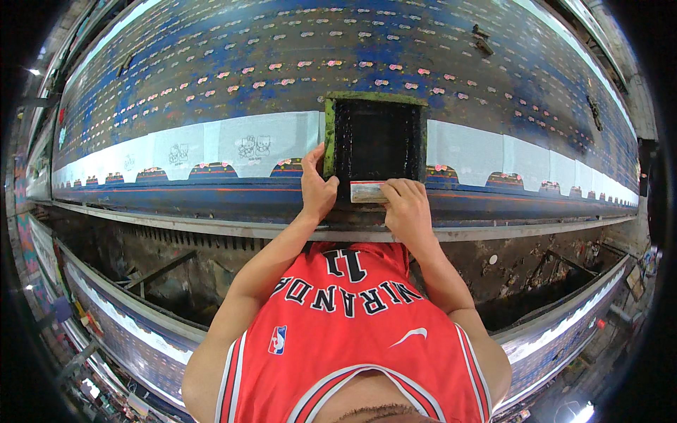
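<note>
A screen printing frame (pixel 376 96) with green edges and a black, ink-coated inside lies on a long printing table in front of me. My left hand (pixel 319 186) grips its left side near the lower corner, thumb on the rim and fingers along the outer edge. In my right hand (pixel 409 210) is a squeegee (pixel 366 192), pinched at its right end and lying crosswise at the near end of the frame. Pale blue cloth pieces (pixel 211 144) run in a row to both sides; some at the left carry black line-drawn cartoon figures.
The dark table (pixel 451 42) bears many rows of small coloured prints. Dark scraps (pixel 482 41) lie on its far part. A metal rail (pixel 176 224) edges its near side. Behind me, a second long table (pixel 134 328) holds more pale cloth.
</note>
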Available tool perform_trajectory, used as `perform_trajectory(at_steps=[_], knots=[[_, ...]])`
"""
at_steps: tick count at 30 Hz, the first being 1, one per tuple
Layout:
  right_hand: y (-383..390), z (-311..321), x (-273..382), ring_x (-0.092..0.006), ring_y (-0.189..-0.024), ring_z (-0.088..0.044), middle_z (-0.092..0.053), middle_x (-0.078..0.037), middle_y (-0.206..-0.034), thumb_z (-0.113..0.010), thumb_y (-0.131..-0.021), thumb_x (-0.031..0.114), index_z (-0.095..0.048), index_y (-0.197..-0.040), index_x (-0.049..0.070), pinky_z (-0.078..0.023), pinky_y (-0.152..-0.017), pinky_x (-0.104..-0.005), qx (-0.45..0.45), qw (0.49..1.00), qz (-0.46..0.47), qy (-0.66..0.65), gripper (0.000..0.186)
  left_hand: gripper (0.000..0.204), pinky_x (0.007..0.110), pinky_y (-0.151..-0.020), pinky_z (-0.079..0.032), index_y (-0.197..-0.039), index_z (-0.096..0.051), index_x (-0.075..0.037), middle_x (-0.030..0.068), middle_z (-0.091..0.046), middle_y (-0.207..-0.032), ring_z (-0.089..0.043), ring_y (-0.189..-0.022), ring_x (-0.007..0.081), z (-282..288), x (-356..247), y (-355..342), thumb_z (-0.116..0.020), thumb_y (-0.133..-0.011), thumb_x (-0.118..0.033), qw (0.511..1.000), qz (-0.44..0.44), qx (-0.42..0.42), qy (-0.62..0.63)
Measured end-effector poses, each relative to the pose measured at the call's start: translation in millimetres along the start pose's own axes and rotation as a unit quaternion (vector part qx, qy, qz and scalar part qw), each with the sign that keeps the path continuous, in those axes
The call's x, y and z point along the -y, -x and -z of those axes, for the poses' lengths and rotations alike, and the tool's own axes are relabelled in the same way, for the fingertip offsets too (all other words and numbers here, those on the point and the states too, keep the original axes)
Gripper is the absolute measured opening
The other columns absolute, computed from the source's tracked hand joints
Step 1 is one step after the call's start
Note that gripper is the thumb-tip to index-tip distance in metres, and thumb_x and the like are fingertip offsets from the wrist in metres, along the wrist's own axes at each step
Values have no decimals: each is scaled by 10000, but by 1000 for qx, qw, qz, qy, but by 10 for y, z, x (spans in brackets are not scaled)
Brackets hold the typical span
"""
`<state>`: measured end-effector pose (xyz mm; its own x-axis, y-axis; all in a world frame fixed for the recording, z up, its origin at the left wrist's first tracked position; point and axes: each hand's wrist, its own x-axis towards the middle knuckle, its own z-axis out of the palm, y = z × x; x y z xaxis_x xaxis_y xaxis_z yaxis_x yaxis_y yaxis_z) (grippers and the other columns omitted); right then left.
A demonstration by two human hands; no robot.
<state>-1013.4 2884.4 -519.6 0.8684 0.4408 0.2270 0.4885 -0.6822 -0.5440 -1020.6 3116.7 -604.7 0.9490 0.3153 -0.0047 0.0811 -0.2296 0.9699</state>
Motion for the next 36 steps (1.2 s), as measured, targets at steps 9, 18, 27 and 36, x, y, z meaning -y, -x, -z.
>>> perform_trajectory(at_steps=[9, 18, 27, 36], knots=[[-70, 21, -95, -321, -1075, -687, -725, -109, -1102, -738, -784, 28, -720, -1063, 43, -505, -966, -478, 33, 999, -14, -3, 280, 757, 423, -1258, -366, -1489, -425, 67, 264, -549, -1478, -535, -1432, 360, 3, -32, 1, -601, -753, 79, 1000, -7, 0, 3], [-1134, -102, -571, -361, -985, -678, -721, -125, -998, -742, -839, 76, -711, -958, 73, -511, -901, -504, -39, 999, -3, 10, 123, 878, 423, -1297, -292, -1562, -302, 22, 225, -473, -1577, -450, -1508, 348, 27, -49, 9, -678, -781, 166, 997, 50, 40, 38], [-47, -139, -45, -311, -1097, -678, -711, -101, -1134, -662, -792, 38, -680, -1045, 44, -498, -971, -466, -11, 1000, 12, 26, 254, 817, 409, -1287, -296, -1521, -360, 52, 221, -492, -1554, -464, -1484, 328, 23, -4, 9, -685, -772, 36, 999, 33, 4, -14], [66, 315, -304, -320, -1121, -680, -720, -106, -1163, -713, -772, -30, -710, -1122, 39, -501, -1005, -459, -2, 999, -8, -32, 356, 789, 447, -1289, -316, -1520, -370, 46, 217, -497, -1554, -475, -1475, 316, -347, -81, 101, -741, -830, -47, 997, -49, -2, 51]])
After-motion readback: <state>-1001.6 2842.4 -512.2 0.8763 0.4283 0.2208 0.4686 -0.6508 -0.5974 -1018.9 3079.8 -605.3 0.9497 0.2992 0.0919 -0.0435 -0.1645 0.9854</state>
